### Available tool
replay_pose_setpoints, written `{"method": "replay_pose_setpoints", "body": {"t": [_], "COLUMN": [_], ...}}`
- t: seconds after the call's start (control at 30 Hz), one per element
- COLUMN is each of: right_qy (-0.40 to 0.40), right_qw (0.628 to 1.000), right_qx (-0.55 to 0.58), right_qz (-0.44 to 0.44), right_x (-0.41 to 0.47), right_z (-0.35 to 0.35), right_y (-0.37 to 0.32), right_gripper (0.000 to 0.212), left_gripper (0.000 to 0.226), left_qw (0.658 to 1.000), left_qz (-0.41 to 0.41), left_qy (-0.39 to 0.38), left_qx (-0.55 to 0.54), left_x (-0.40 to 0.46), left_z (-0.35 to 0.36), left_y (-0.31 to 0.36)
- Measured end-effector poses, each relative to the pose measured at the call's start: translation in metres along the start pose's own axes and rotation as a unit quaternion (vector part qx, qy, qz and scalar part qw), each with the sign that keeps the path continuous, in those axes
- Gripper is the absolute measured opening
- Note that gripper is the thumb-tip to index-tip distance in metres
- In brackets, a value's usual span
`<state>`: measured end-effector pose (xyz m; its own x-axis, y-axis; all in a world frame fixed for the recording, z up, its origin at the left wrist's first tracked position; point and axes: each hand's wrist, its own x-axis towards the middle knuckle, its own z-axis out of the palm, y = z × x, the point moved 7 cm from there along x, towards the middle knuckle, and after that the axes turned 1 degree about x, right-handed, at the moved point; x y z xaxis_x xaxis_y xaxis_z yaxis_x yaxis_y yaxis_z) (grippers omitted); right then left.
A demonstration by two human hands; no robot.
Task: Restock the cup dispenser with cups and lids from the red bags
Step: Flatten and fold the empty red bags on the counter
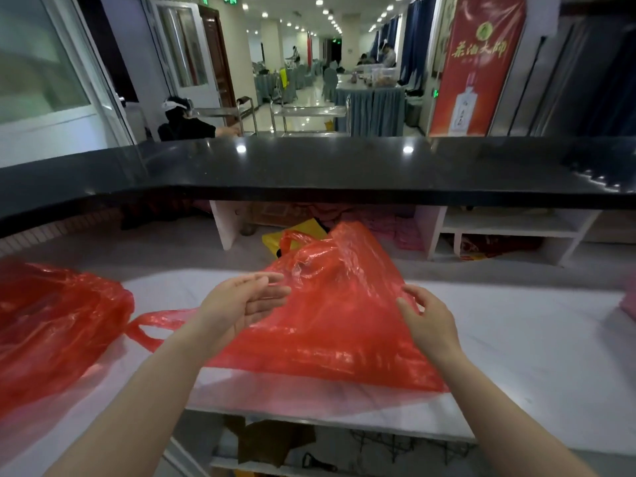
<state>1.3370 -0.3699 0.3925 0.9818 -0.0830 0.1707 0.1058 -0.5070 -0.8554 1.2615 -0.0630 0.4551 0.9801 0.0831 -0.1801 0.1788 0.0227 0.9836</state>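
A red plastic bag [337,311] lies on the white counter [533,356] in the middle, its top bunched and its handles up at the back. My left hand [241,301] hovers at the bag's left side, palm turned inward with fingers straight. At the bag's right edge, my right hand [426,315] has its fingers loosely bent and fingertips at the plastic. A second red bag [51,321] sits at the left end of the counter, one handle loop trailing toward the middle. No cups, lids or dispenser are visible.
A raised black bar top [309,166] runs across behind the counter. Under it are white shelves [509,232] and a yellow bag [275,241]. Beyond lies a dining hall with a seated person, steel carts and a red poster. Open storage shows below the counter edge.
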Motion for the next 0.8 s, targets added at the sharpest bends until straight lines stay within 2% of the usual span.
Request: {"method": "replay_pose_setpoints", "body": {"t": [0.2,0.33,0.5,0.67,0.8], "right_qy": [0.019,-0.022,-0.086,-0.14,-0.167], "right_qw": [1.0,0.999,0.994,0.987,0.976], "right_qx": [0.003,-0.034,-0.056,-0.062,-0.039], "right_qz": [0.015,0.023,0.033,0.053,0.132], "right_x": [0.063,0.122,0.18,0.219,0.233], "right_z": [-0.014,-0.013,0.016,0.065,0.093], "right_y": [0.0,0.005,0.017,0.028,0.044], "right_gripper": [0.024,0.024,0.022,0.01,0.02], "left_gripper": [0.024,0.025,0.02,0.027,0.048], "left_qw": [0.997,0.99,0.978,0.964,0.957], "left_qz": [0.053,0.06,0.046,0.029,0.001], "left_qy": [0.062,0.109,0.126,0.109,0.039], "left_qx": [0.013,0.06,0.158,0.239,0.287], "left_x": [0.066,0.116,0.179,0.225,0.246], "left_z": [-0.016,-0.03,-0.044,-0.034,-0.028], "left_y": [0.049,0.062,0.059,0.035,0.008]}}
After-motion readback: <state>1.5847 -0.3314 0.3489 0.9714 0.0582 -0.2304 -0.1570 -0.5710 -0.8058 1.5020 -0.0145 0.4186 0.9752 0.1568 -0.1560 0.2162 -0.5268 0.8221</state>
